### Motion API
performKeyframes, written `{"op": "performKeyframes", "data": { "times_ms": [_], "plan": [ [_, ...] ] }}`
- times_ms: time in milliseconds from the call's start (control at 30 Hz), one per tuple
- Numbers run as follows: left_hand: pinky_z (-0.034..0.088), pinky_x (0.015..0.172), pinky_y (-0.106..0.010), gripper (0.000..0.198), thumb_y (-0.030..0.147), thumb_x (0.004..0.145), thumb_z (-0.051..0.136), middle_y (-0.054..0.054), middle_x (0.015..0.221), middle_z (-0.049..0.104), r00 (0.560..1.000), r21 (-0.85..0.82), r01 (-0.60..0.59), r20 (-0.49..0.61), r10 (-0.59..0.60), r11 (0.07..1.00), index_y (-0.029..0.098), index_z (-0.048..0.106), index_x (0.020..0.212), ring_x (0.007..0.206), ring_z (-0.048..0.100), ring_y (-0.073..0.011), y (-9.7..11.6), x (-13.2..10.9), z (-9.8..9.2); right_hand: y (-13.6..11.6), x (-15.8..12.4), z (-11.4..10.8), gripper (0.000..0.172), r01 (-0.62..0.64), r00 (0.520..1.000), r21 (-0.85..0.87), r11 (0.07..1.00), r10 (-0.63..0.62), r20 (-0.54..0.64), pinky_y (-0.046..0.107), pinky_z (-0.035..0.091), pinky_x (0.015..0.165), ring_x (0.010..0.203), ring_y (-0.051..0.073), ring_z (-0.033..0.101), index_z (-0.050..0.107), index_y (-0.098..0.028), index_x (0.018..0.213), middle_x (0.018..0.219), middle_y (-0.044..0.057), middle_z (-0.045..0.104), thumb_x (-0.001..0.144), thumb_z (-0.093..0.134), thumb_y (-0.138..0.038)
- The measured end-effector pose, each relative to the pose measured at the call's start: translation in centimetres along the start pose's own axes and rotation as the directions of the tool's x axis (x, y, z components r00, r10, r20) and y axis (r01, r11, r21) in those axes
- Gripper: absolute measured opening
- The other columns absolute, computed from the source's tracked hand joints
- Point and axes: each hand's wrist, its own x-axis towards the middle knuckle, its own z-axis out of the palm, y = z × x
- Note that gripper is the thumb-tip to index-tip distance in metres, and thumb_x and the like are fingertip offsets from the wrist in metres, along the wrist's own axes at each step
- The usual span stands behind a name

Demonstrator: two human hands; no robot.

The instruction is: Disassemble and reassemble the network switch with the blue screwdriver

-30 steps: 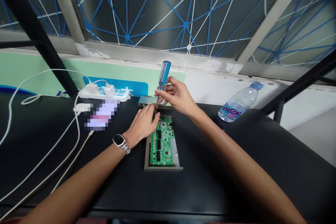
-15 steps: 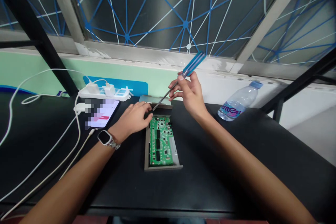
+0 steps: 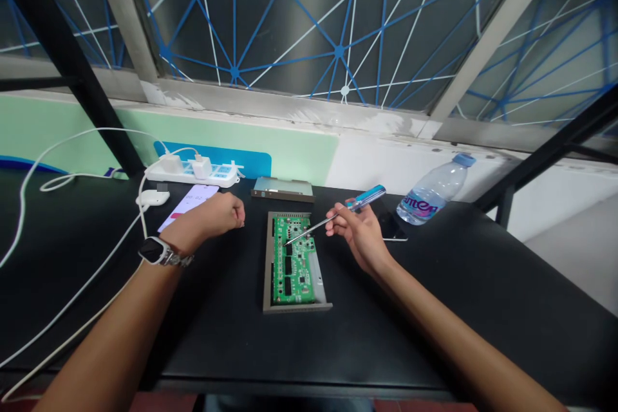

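An open grey metal case [image 3: 268, 283] lies on the black table [image 3: 434, 309], with a green circuit board [image 3: 292, 261] inside it. My right hand [image 3: 360, 232] is closed round a blue-handled screwdriver [image 3: 364, 198], held almost level, its tip over the far part of the board. My left hand [image 3: 215, 215] rests to the left of the case, curled into a loose fist; whatever is in it is hidden. A watch [image 3: 155, 250] sits on that wrist.
A grey metal cover [image 3: 283, 188] lies beyond the case. A phone [image 3: 188, 201], a white power strip [image 3: 193, 170] with chargers and white cables [image 3: 72, 309] occupy the left. A water bottle [image 3: 431, 192] lies on its side at the right, beside a dark phone [image 3: 394, 226].
My right hand has lifted the screwdriver off the board's far edge, swung it and lowered it to the right. My left hand has pulled back leftward, fingers curled shut.
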Motion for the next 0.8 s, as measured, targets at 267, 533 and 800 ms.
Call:
{"op": "performKeyframes", "data": {
  "times_ms": [267,533,800],
  "plan": [
    [0.041,0.057,-0.026,0.017,0.011,0.065,0.051,-0.004,0.067,0.07,0.999,0.062,-0.041,0.014,0.04,0.997,0.017,0.066,0.07,0.062,0.063,-0.0175,0.1,-0.1,0.2,-0.3,-0.4,0.5,0.037,0.015,1.0,0.021,1.0,-0.015,-0.019,0.028,0.054,0.051,0.054,0.016,0.066,0.041,-0.025,0.09,0.07,-0.002,0.071,0.078,0.076,-0.03],
    [0.045,0.067,-0.028,0.014,0.03,0.087,0.05,-0.005,0.081,0.065,0.935,-0.232,-0.355,-0.105,0.339,0.906,0.018,0.057,0.088,0.073,0.06,-0.0174,3.7,-0.8,1.4,-0.6,0.0,0.0,0.034,0.061,0.994,0.034,0.998,-0.058,-0.093,0.027,0.054,0.051,0.053,0.015,0.065,0.043,-0.023,0.083,0.067,-0.001,0.07,0.076,0.076,-0.023],
    [0.043,0.068,-0.03,0.018,0.036,0.094,0.046,-0.004,0.084,0.06,0.921,-0.346,-0.372,-0.021,0.389,0.861,0.019,0.053,0.093,0.073,0.054,-0.0161,5.3,-0.8,3.4,-0.4,0.3,-0.3,0.029,0.091,0.974,0.054,0.994,-0.077,-0.211,0.029,0.057,0.053,0.053,0.016,0.067,0.045,-0.022,0.081,0.069,0.001,0.072,0.076,0.073,-0.022]
  ]
}}
